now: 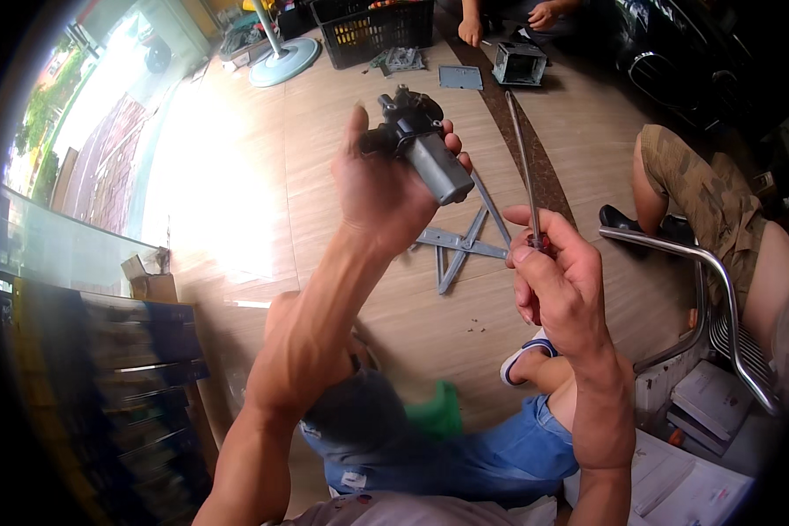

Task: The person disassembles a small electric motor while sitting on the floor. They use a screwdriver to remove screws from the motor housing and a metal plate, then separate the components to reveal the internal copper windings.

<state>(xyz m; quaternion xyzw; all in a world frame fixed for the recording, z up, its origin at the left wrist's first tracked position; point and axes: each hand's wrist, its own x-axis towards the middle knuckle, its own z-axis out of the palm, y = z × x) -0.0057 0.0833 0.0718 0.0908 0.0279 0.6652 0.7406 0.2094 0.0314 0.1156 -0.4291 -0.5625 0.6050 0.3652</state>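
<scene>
My left hand (377, 197) holds up an electric motor (438, 167) with a grey metal can and a black gear housing. The motor rests across the palm, the thumb stands up at its left, and fingertips curl round its right side. In my right hand (563, 276) is a screwdriver (526, 162), its long thin shaft pointing up and away from me. Fingers cover most of its reddish handle. The shaft's tip is apart from the motor. Below and beyond both hands, a crossed metal scissor linkage (451, 241) lies on the floor, partly hidden by the right hand.
Further off are a black plastic crate (374, 39), a round stand base (285, 63), a flat grey plate (460, 77) and an open metal box (519, 64) near another person's hands. Someone sits at right by a chrome chair frame (719, 263). A shelf rack (118, 368) stands left.
</scene>
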